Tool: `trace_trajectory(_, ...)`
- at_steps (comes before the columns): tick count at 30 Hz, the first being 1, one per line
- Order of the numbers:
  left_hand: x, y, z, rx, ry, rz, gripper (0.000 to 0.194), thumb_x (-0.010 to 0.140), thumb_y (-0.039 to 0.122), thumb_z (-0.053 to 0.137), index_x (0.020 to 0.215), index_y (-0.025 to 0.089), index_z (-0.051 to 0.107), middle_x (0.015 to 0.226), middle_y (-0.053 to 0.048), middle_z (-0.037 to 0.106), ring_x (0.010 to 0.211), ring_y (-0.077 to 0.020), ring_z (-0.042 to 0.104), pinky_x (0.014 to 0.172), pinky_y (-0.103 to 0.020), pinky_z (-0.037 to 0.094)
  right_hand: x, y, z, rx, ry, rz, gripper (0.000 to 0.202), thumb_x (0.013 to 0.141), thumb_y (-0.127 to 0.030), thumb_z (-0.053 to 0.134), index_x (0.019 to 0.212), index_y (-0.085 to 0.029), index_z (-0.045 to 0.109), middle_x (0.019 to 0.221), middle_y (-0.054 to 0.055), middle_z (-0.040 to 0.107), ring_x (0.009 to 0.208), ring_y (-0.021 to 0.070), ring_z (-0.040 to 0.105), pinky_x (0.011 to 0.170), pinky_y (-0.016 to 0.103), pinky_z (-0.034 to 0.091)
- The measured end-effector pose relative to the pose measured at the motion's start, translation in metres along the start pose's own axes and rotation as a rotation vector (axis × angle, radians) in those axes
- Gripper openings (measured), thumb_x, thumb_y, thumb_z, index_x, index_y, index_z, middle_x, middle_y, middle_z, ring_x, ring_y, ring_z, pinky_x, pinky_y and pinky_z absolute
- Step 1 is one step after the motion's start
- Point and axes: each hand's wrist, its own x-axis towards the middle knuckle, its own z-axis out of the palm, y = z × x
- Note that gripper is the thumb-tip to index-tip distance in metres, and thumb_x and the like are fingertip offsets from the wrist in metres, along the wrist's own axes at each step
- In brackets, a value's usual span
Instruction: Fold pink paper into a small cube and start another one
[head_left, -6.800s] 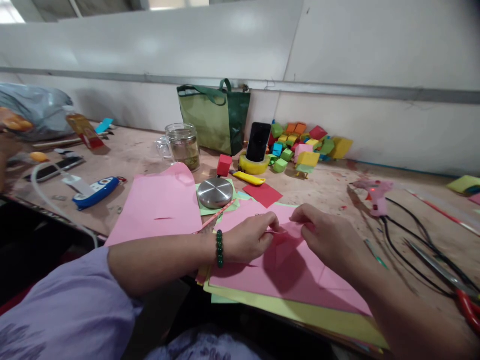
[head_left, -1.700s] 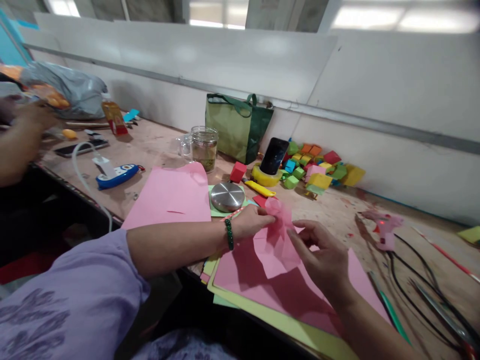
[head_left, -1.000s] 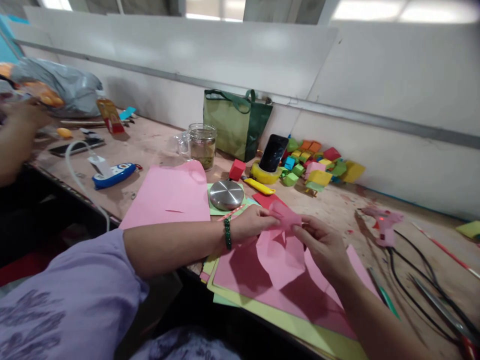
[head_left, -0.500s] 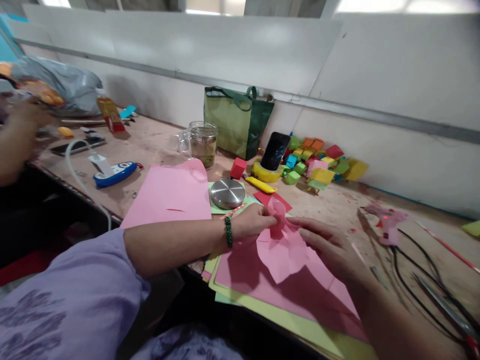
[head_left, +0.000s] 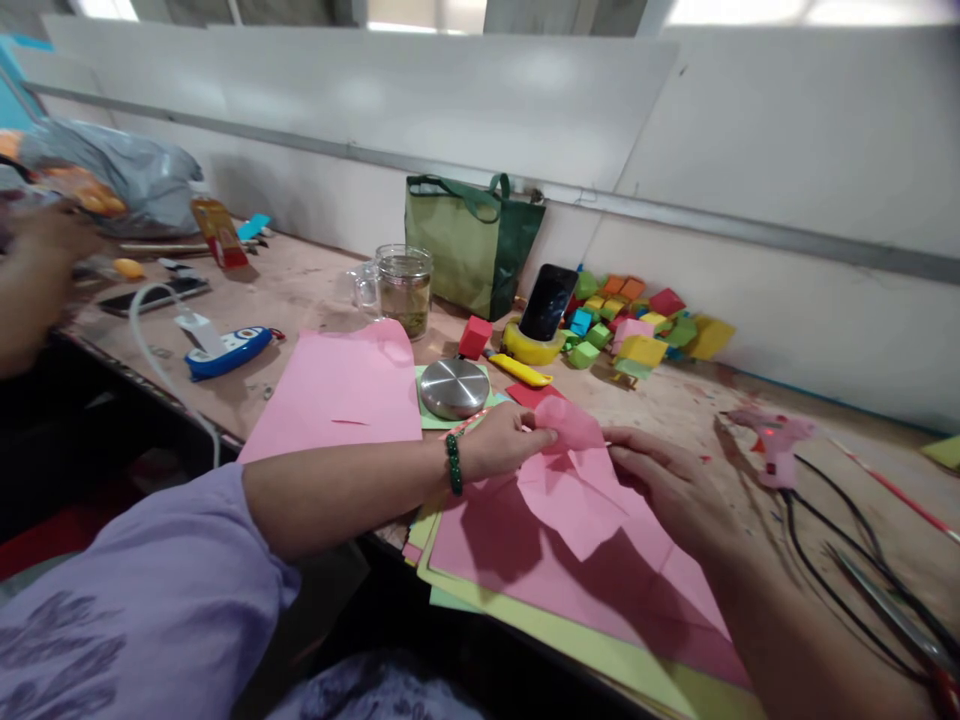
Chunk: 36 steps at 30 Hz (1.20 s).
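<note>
A creased pink paper piece (head_left: 574, 480) is held up above a stack of pink and yellow sheets (head_left: 510, 560). My left hand (head_left: 506, 440), with a green bead bracelet at the wrist, pinches its upper left edge between thumb and fingers. At its right edge, my right hand (head_left: 660, 480) has its fingers closed on the paper, the fingertips partly hidden. A round metal lid (head_left: 454, 387) lies just beyond my left hand, beside a red paper cube (head_left: 475, 338) and a yellow cutter (head_left: 520, 370).
A pink glue gun (head_left: 776, 435) and scissors (head_left: 889, 605) lie at the right. Behind are a phone (head_left: 550, 302) on a tape roll, colored paper cubes (head_left: 600, 335), a glass mug (head_left: 403, 290) and a green bag (head_left: 465, 245). Another person's hand (head_left: 52, 240) is far left.
The pink paper piece has opened out and turned, its top now flatter and its lower point further right. My right hand has shifted slightly right.
</note>
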Motion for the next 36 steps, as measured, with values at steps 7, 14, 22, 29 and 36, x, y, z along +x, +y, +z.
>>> trace_trajectory(7,-0.002,0.005,0.001,0.072,0.06,0.05,0.033,0.079,0.026,0.055,0.051,0.015,0.043,0.049,0.005,0.036,0.049,-0.0066,0.033,0.046,-0.021,0.024,-0.006,-0.003,0.015,-0.128,0.123,0.015,0.029,0.069,-0.043,0.073,0.084,-0.018,0.067,0.073,0.006,0.071,0.067,0.0201,0.066,0.056,0.028,0.051)
trace_trajectory(14,-0.009,0.01,0.01,-0.09,0.022,-0.071,0.025,0.08,0.023,0.054,0.057,0.013,0.052,0.051,0.004,0.043,0.045,-0.0064,0.041,0.045,-0.018,0.033,-0.007,-0.001,0.032,-0.498,0.277,-0.002,0.019,0.067,-0.033,0.064,0.08,-0.02,0.064,0.06,-0.001,0.065,0.053,0.016,0.058,0.047,0.025,0.041)
trace_trajectory(22,-0.009,0.016,0.012,-0.231,0.083,-0.181,0.023,0.08,0.02,0.055,0.059,0.011,0.054,0.053,0.004,0.046,0.048,-0.0065,0.044,0.045,-0.017,0.038,0.002,0.008,0.029,-0.252,0.28,0.051,0.034,0.066,-0.046,0.069,0.083,-0.016,0.068,0.063,0.002,0.067,0.053,0.0151,0.058,0.045,0.023,0.039)
trace_trajectory(29,-0.004,0.003,0.017,-0.182,0.071,-0.14,0.024,0.08,0.024,0.057,0.059,0.011,0.056,0.052,0.004,0.044,0.048,-0.0069,0.043,0.045,-0.018,0.042,0.002,0.009,0.027,-0.492,0.305,-0.082,0.031,0.074,-0.044,0.061,0.06,-0.017,0.061,0.046,-0.003,0.051,0.045,0.0099,0.043,0.04,0.021,0.027)
trace_trajectory(36,-0.004,0.003,0.018,-0.136,0.045,-0.135,0.018,0.08,0.021,0.055,0.069,0.008,0.064,0.06,0.0,0.054,0.051,-0.0077,0.049,0.045,-0.017,0.042,0.006,0.014,0.022,-0.348,0.26,0.008,0.025,0.072,-0.041,0.061,0.075,-0.016,0.067,0.058,0.001,0.063,0.048,0.0126,0.052,0.042,0.022,0.034)
